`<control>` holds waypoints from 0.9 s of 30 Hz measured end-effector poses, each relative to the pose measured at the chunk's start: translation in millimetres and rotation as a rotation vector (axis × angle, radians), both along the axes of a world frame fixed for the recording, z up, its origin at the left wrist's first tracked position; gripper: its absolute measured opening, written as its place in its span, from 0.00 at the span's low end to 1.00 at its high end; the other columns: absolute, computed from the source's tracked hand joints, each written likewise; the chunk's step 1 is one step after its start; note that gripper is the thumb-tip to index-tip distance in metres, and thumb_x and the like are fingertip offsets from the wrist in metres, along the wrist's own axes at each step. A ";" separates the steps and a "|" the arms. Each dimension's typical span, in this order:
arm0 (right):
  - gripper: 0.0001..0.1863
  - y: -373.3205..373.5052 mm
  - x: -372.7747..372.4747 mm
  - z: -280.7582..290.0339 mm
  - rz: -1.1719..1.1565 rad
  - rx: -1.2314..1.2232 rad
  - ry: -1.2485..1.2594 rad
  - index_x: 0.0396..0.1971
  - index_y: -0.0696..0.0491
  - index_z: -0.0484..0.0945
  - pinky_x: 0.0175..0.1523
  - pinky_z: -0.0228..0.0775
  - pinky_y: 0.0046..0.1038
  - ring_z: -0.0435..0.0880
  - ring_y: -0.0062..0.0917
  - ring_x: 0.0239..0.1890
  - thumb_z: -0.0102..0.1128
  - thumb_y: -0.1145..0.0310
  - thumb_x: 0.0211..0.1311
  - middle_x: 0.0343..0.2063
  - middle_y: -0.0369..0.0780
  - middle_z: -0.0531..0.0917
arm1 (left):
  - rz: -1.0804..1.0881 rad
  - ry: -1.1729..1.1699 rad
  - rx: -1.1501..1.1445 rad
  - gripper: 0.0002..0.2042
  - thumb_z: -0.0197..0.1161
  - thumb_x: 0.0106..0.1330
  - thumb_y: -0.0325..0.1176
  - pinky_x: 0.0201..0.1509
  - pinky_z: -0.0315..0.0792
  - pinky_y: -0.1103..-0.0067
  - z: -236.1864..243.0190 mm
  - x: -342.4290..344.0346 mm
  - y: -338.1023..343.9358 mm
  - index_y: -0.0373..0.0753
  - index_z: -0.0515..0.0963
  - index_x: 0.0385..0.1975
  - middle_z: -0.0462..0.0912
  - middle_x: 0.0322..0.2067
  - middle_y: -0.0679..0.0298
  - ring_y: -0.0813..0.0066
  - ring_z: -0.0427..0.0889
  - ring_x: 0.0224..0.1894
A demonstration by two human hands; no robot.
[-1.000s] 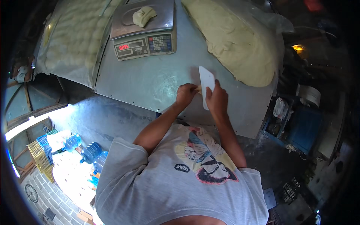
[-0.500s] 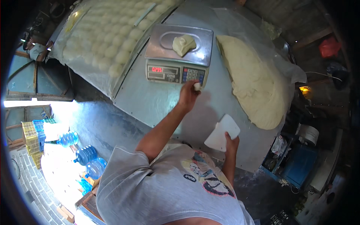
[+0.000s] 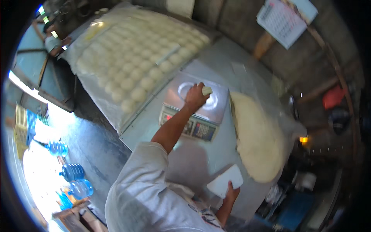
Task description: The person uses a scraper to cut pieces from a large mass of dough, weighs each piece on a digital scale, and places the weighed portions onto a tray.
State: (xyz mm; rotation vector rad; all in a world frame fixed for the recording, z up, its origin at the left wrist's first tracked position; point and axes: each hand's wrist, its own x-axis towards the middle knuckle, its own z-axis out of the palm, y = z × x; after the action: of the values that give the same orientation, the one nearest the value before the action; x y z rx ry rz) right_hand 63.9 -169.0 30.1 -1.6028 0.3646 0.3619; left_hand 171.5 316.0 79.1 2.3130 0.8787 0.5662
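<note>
My left hand (image 3: 195, 98) is over the metal pan of a digital scale (image 3: 217, 109), its fingers closed around a piece of pale dough (image 3: 206, 91). Part of that dough shows beyond the fingertips; the palm hides the remainder. Low over the near part of the table, my right hand (image 3: 231, 193) grips a flat white dough scraper (image 3: 225, 179) by one edge. To the right of the scale lies a large mass of dough (image 3: 258, 143), with clear plastic sheeting along its far side. My left forearm covers part of the scale's display.
Rows of round dough balls (image 3: 135, 73) lie under clear plastic at the far left, with a pale strip (image 3: 167, 56) on top. The metal table (image 3: 147, 135) has a raised seam beside them. Blue water jugs (image 3: 72, 172) stand on the floor. Another person (image 3: 54, 43) is at the far left.
My left hand has moved from the scale's keypad up over its pan and closed on the dough there. The right hand still holds the scraper. The view has shifted.
</note>
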 end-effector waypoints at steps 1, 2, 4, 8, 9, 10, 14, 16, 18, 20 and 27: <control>0.25 5.2 3.5 0.2 0.019 -0.034 -0.027 0.56 0.65 0.68 0.57 0.68 0.32 0.78 0.32 0.51 0.61 0.82 0.57 0.50 0.45 0.79 | 0.049 -0.122 -0.311 0.28 0.71 0.52 0.44 0.48 0.75 0.62 12.7 1.6 18.5 0.35 0.72 0.49 0.79 0.44 0.46 0.55 0.82 0.42; 0.25 12.1 6.0 -0.5 0.047 -0.064 -0.051 0.56 0.65 0.68 0.57 0.68 0.32 0.78 0.33 0.51 0.61 0.82 0.57 0.51 0.46 0.78 | 0.125 -0.299 -0.501 0.27 0.68 0.56 0.47 0.49 0.75 0.65 12.6 -1.3 48.7 0.36 0.72 0.50 0.79 0.47 0.50 0.60 0.82 0.44; 0.25 10.1 17.2 -12.7 0.071 0.044 -0.160 0.56 0.66 0.68 0.58 0.67 0.33 0.78 0.34 0.51 0.60 0.84 0.56 0.51 0.47 0.78 | 0.157 -0.513 -0.675 0.26 0.65 0.59 0.50 0.50 0.75 0.67 45.2 2.6 80.4 0.37 0.73 0.51 0.79 0.49 0.53 0.65 0.81 0.46; 0.26 19.3 30.8 3.1 0.085 0.096 -0.086 0.57 0.66 0.67 0.59 0.67 0.34 0.78 0.34 0.51 0.58 0.84 0.56 0.51 0.47 0.78 | -0.252 -1.582 -0.879 0.30 0.48 0.71 0.55 0.61 0.69 0.70 218.4 -95.3 53.9 0.43 0.59 0.66 0.68 0.61 0.65 0.68 0.69 0.61; 0.26 13.4 35.6 -3.1 0.086 0.093 -0.086 0.57 0.66 0.67 0.59 0.67 0.34 0.78 0.34 0.51 0.58 0.84 0.56 0.51 0.47 0.78 | -0.076 -1.713 -0.573 0.25 0.47 0.73 0.47 0.67 0.61 0.67 257.0 -122.0 42.2 0.44 0.60 0.67 0.66 0.63 0.62 0.68 0.65 0.65; 0.26 7.9 42.6 -12.2 0.086 0.094 -0.108 0.57 0.66 0.67 0.59 0.67 0.34 0.78 0.34 0.52 0.58 0.84 0.56 0.51 0.47 0.77 | -0.227 -1.732 0.080 0.24 0.47 0.74 0.39 0.69 0.57 0.65 289.7 -150.1 40.9 0.42 0.56 0.68 0.64 0.64 0.61 0.67 0.63 0.65; 0.26 11.5 48.3 -8.0 0.095 0.136 -0.156 0.57 0.66 0.66 0.58 0.67 0.34 0.78 0.34 0.51 0.57 0.83 0.57 0.51 0.47 0.77 | 0.607 -1.071 1.582 0.26 0.52 0.69 0.44 0.68 0.58 0.61 417.0 -259.6 108.1 0.41 0.60 0.64 0.65 0.62 0.57 0.60 0.63 0.65; 0.26 40.0 37.9 17.5 0.194 0.206 -0.098 0.57 0.66 0.66 0.58 0.68 0.34 0.78 0.34 0.50 0.57 0.83 0.57 0.50 0.47 0.77 | 0.924 -0.651 1.736 0.27 0.55 0.67 0.46 0.68 0.58 0.59 508.6 -321.4 123.4 0.41 0.63 0.62 0.66 0.61 0.55 0.56 0.63 0.64; 0.26 40.0 34.7 22.3 0.251 0.213 -0.070 0.57 0.67 0.66 0.57 0.68 0.34 0.78 0.34 0.50 0.57 0.82 0.57 0.50 0.47 0.77 | 1.041 -0.511 1.480 0.28 0.58 0.65 0.49 0.67 0.59 0.57 546.0 -333.2 129.0 0.40 0.65 0.61 0.66 0.60 0.53 0.52 0.63 0.64; 0.25 37.8 39.5 11.0 0.241 0.243 -0.187 0.57 0.67 0.65 0.56 0.69 0.33 0.78 0.34 0.49 0.57 0.81 0.58 0.49 0.47 0.77 | 0.943 -0.677 1.612 0.29 0.61 0.63 0.51 0.66 0.59 0.54 540.9 -323.7 100.7 0.40 0.68 0.59 0.67 0.59 0.51 0.48 0.63 0.64; 0.24 -2.2 21.0 21.9 0.072 0.095 -0.055 0.56 0.68 0.67 0.54 0.71 0.35 0.78 0.36 0.50 0.58 0.79 0.60 0.49 0.49 0.78 | -0.373 -0.530 -0.218 0.38 0.69 0.57 0.44 0.57 0.71 0.64 147.1 -149.7 -151.6 0.36 0.61 0.65 0.68 0.59 0.48 0.51 0.70 0.60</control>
State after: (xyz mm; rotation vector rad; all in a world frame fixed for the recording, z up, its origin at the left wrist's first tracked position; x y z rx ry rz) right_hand 84.9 -171.2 52.0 -1.5326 0.2447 0.3832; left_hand 21.8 164.5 226.2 1.9204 0.2368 0.8159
